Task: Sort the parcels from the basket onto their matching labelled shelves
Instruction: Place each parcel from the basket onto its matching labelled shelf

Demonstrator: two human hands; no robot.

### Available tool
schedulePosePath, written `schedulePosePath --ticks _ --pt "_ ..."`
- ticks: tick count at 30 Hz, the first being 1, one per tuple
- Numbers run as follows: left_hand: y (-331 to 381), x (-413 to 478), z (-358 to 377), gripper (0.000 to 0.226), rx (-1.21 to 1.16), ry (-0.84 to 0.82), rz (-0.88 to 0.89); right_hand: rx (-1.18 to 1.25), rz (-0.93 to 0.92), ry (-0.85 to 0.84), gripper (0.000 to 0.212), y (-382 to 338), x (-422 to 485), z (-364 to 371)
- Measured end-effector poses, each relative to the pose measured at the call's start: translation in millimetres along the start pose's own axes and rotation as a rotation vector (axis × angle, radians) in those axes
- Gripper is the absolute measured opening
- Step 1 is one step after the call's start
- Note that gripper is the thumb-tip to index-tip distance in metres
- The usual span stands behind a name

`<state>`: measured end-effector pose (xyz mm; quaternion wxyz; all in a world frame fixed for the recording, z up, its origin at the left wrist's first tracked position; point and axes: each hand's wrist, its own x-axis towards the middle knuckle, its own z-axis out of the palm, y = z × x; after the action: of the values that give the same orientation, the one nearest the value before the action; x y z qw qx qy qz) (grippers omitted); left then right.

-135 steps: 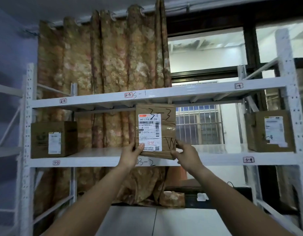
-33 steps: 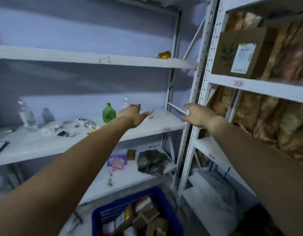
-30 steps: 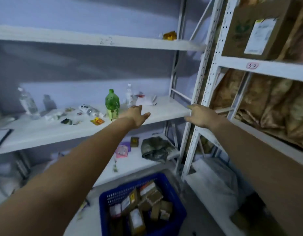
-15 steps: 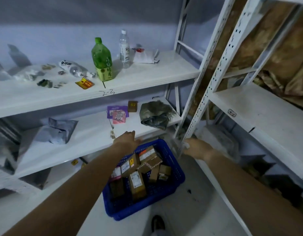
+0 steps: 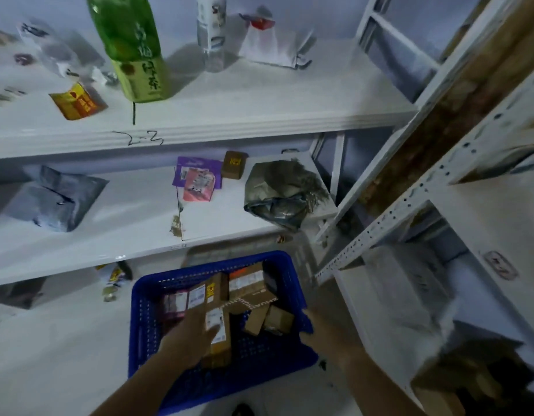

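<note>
left grip (image 5: 190,334): inside the blue basket (image 5: 143,322), fingers lying on the left side of a long brown parcel (image 5: 220,340) with a white label. The frame is blurred and I cannot tell whether the fingers have closed on it. The parcel lies in the middle of the basket.
right grip (image 5: 315,328): at the basket's right rim; open or closed, cannot tell.
More brown parcels (image 5: 250,291) are piled toward the basket's far right corner.
The basket stands on the floor (image 5: 49,355), its far rim under the front edge of the lower shelf (image 5: 124,223).
On the lower shelf: a grey bag (image 5: 54,199) to the left and an olive bag (image 5: 283,193) at the right end.
Shelf marked 2-3 (image 5: 229,127), above: a green bottle (image 5: 130,49), upright.
</note>
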<state>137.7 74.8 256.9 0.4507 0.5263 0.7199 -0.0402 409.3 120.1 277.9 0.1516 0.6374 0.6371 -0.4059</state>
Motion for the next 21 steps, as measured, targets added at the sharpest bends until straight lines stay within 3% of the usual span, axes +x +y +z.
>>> schedulePosePath --ticks 3,5,9,11,12,15,21 --pt "-20.5 56.0 37.9 0.044 -0.105 -0.101 -0.076 -0.066 0.004 -0.048 0.060 16.7 68.8 28.5" --pt "-29.3 109.1 65.1 0.044 -0.335 -0.115 -0.144 -0.102 -0.023 -0.072 0.069 25.4 127.0 51.3" --pt "-65.0 205.7 132.2 0.049 -0.563 -0.155 -0.202 -0.087 -0.041 0.006 0.080 33.4 237.6 93.9" --pt "-79.1 243.9 170.4 0.059 -0.929 -0.191 -0.414 -0.073 -0.063 0.078 0.081 36.4 287.8 108.6" --pt "-81.8 261.6 182.8 0.062 -0.929 -0.197 -0.447 -0.062 -0.069 0.098 0.083 37.8 313.4 115.6" --pt "-81.5 308.6 213.2 0.067 -0.977 -0.247 -0.440 0.014 -0.074 0.128 0.085 39.4 382.3 127.9" --pt "-70.7 374.3 245.4 0.064 -1.339 -0.323 -0.457 0.222 -0.116 0.144 0.082 47.3 460.9 143.5"
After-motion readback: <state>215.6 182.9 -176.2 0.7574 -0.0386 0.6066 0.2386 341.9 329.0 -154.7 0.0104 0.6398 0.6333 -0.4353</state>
